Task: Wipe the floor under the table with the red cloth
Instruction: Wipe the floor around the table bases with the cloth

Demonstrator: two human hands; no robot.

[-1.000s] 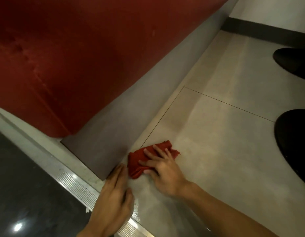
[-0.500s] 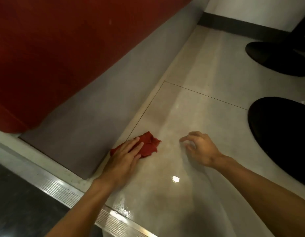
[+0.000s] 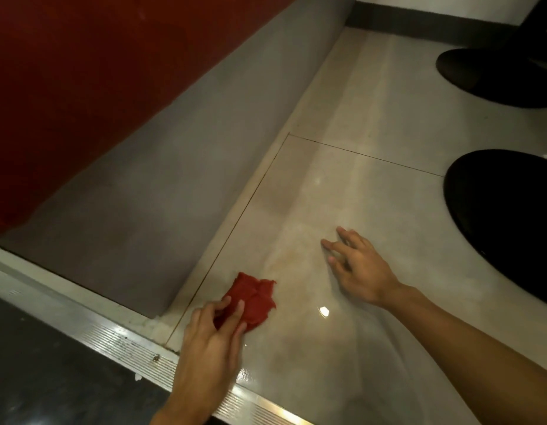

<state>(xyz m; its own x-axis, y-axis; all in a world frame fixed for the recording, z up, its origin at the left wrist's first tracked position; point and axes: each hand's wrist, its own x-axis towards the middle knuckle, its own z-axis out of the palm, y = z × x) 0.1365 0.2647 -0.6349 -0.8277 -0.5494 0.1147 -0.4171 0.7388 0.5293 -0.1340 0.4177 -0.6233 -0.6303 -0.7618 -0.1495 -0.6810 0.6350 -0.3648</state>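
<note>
Fingers of left hand [image 3: 211, 335] bent onto red cloth [image 3: 255, 297], gripping its near edge. Right hand [image 3: 361, 268] spread, fingertips touching floor [image 3: 342, 185]. Red cloth crumpled on floor beside grey plinth [image 3: 137, 194] corner, near metal threshold strip [image 3: 113, 335]. Black round base [image 3: 505, 228] at right.

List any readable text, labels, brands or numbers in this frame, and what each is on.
None: no text, label, brand or number shows anywhere in the head view.
The red cloth is plain.
The metal threshold strip has only ridges.
The floor tiles, red upholstered bench and nearer black table base carry no print.
</note>
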